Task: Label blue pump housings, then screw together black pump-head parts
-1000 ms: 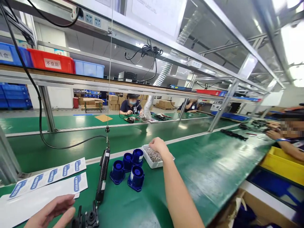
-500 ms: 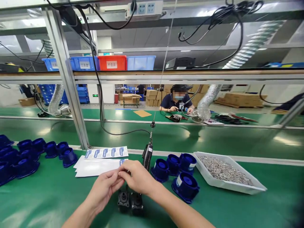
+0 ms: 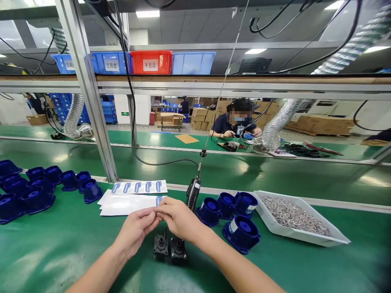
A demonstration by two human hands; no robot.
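Okay, left hand (image 3: pixel 136 232) and right hand (image 3: pixel 177 217) meet fingertip to fingertip, close over two black parts (image 3: pixel 161 245) set toward the near edge of the surface (image 3: pixel 142 276). Grip looks narrow on both, but the meeting point is covered — can't tell whether anything sits between the fingers. To handle this well, I'd keep the pinch light, wrists steady and fingertips over the open green, so any slip lands in sight; knuckles best kept off the screwdriver (image 3: pixel 193 194) just behind.

Black parts: side by side, squat, raised centers pointing up, no clear long axis. Screwdriver: long axis steep, top leaning right, lower end pointing down toward those parts — tip hidden by the right hand. Four blue cups (image 3: pixel 243 232) stand right of it, then a white tray (image 3: pixel 301 238) of screws (image 3: pixel 293 213) along the far edge.
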